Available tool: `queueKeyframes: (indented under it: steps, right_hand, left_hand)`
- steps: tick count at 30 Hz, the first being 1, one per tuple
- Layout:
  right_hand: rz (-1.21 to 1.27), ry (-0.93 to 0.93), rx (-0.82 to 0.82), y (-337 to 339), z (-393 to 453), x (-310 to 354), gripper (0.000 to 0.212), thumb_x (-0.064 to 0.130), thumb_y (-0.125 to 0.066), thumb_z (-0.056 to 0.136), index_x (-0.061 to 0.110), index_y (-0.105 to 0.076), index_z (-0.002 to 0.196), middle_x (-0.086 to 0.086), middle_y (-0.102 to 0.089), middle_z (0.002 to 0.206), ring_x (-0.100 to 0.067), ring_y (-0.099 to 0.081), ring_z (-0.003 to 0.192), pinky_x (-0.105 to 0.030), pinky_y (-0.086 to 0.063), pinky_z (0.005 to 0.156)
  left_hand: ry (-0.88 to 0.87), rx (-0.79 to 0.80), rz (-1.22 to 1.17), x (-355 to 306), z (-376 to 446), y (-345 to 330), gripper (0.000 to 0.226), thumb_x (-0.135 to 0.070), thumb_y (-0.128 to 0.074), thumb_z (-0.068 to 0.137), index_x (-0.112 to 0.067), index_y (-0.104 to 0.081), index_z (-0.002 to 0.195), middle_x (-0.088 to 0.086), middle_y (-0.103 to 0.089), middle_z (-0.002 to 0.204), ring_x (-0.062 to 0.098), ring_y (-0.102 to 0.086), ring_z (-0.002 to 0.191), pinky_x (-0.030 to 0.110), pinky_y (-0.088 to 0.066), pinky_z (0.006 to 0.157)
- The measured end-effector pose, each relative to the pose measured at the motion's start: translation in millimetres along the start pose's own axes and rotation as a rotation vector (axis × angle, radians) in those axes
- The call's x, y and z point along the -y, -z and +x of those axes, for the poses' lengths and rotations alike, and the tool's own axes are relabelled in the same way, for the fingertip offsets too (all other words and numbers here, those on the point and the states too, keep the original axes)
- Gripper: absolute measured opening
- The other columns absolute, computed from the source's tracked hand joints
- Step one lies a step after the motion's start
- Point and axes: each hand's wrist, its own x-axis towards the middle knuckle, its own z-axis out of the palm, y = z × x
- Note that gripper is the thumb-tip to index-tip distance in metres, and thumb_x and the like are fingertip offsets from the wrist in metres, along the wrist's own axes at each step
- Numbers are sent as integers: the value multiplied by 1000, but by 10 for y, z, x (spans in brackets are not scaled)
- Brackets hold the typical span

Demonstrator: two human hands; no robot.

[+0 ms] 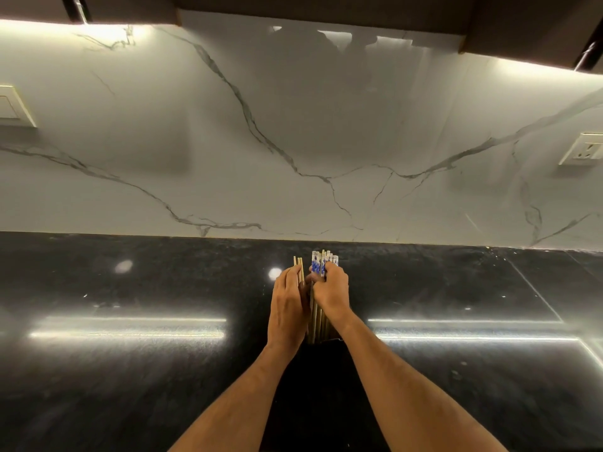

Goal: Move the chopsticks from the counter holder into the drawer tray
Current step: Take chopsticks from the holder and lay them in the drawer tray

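Note:
A bundle of wooden chopsticks with blue-and-white patterned tops (321, 262) stands in a dark holder (323, 357) on the black counter. My right hand (331, 291) is closed around the upper part of this bundle. My left hand (287, 308) holds a few plain wooden chopsticks (298, 267) just left of the bundle, their tips sticking up above my fingers. The two hands touch each other. The holder is dark and mostly hidden between my forearms. No drawer or tray is in view.
The glossy black counter (130, 353) stretches to both sides with bright light reflections. A white marble backsplash (293, 125) rises behind it. A wall switch (14, 107) is at left, a socket (582, 151) at right. Dark cabinets hang overhead.

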Motion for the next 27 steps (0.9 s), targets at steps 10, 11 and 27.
queueKeyframes:
  steps: [10, 11, 27]
  right_hand:
    - [382, 38, 3, 610, 27, 619, 10, 8, -56, 102, 9, -65, 107, -9, -75, 88, -17, -77, 73, -27, -63, 61]
    - [421, 38, 18, 667, 19, 669, 12, 7, -56, 101, 7, -66, 109, -10, -75, 88, -19, -77, 73, -31, -64, 65]
    - [421, 33, 60, 1309, -350, 712, 11, 12, -72, 92, 2, -69, 88, -12, -76, 85, -22, -77, 77, -37, -64, 74]
  left_hand:
    - [308, 277, -674, -661, 297, 169, 18, -11, -49, 105, -9, -62, 117, 3, -72, 94, 10, -70, 79, 20, -56, 68]
    - [348, 316, -705, -734, 313, 201, 18, -12, -47, 106, -5, -63, 110, 8, -72, 88, 15, -70, 73, 21, -57, 64]
    - [436, 517, -803, -1131, -194, 670, 29, -19, -41, 108, 0, -63, 112, 9, -70, 78, 22, -67, 68, 37, -57, 72]
